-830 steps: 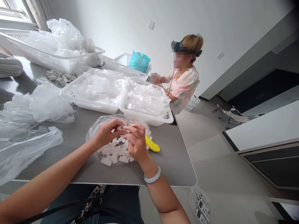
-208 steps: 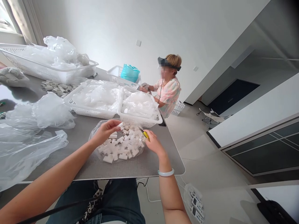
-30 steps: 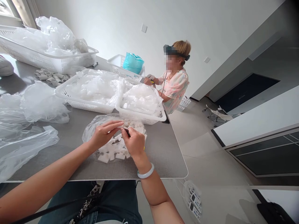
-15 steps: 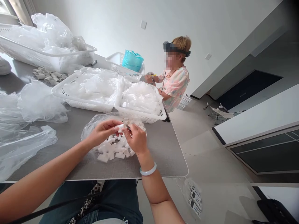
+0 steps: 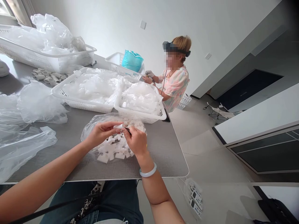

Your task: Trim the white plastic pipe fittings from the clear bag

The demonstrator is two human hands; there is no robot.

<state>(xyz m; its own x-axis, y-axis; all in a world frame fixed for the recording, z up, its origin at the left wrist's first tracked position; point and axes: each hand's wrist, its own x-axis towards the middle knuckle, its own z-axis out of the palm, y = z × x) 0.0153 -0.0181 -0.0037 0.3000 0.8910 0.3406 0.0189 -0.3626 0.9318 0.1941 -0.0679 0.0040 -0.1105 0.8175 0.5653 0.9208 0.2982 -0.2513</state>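
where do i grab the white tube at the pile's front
Pinch the white tube across its round body from the near side: it lies at the pile's front edge, so that flank looks free, with other tubes behind it in the clear plastic bag.

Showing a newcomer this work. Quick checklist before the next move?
1. Left hand grips a white tube: ok.
2. Right hand holds the tool: ok.
3. Tool tip touching the tube: cannot tell.
4. Tube's inside clean: cannot tell, too small to see.
5. Loose tubes lying within the bag: ok.
6. Hands apart from the basket and the co-worker: ok.
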